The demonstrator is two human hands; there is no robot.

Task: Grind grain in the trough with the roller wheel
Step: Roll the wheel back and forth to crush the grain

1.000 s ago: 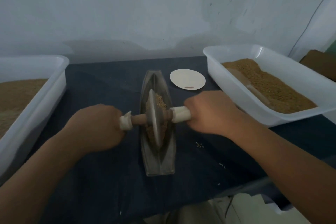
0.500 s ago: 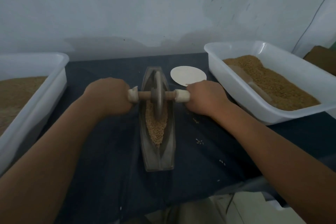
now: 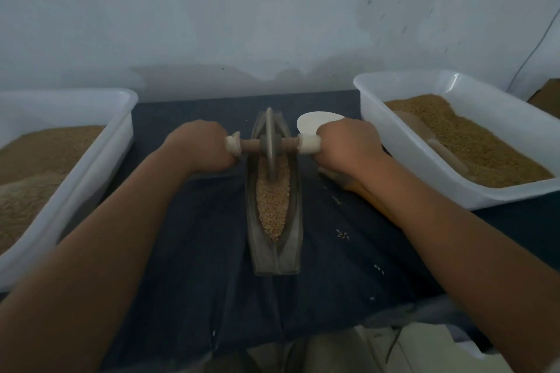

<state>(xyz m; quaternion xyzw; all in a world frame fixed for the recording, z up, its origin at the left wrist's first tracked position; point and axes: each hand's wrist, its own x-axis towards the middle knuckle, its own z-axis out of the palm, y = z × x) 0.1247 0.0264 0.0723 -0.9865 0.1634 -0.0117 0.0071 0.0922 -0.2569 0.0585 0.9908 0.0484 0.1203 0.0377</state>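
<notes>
A narrow boat-shaped metal trough [image 3: 295,239] lies lengthwise on the dark cloth, with tan grain [image 3: 272,206] filling its channel. The roller wheel [image 3: 270,142], a thin metal disc on a wooden axle with white handle ends, stands upright in the far half of the trough. My left hand [image 3: 200,145] grips the left handle and my right hand [image 3: 347,145] grips the right handle. Both arms are stretched forward.
A white tub [image 3: 127,118] with brown grain stands at the left, another white tub [image 3: 372,118] with grain and a scoop at the right. A white disc [image 3: 312,121] lies behind my right hand. Loose grains [image 3: 342,233] dot the dark cloth [image 3: 197,236]. A wall rises right behind.
Over the last second both hands pushed the roller wheel away from me, from the trough's middle to its far half, uncovering the grain at the near end.
</notes>
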